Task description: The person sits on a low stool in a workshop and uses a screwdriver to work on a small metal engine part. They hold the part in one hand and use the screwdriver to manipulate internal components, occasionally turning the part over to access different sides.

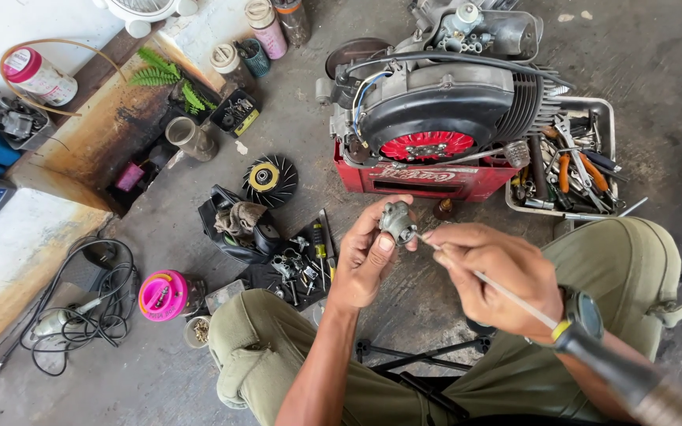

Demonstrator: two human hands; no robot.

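Left hand (365,264): it is pinching a small grey metal part (398,222) between thumb and fingertips, holding it up above the knees, near the middle of the scene.
Right hand (492,276): it is closing its grip around a thin metal nozzle (483,280), fingers pressed together on the tube partway along its length.
Nozzle axis: the tube is running slantwise from the near right, where it is joining a dark handle and hose (625,375) past the wrist, up to the far left, with its tip meeting the right side of the metal part.
Where the part lies from the right grip: to the left and slightly farther, just beyond the tube's tip; tip and part seem to be touching, though the contact point is too small to be sure.
Nearer hand: the left hand is already carrying the part; the right hand is standing just beside it.
Behind the hands: an engine (436,102) is sitting on a red crate (420,180) on the concrete floor (657,55), with a tray of tools (574,162) to its right.
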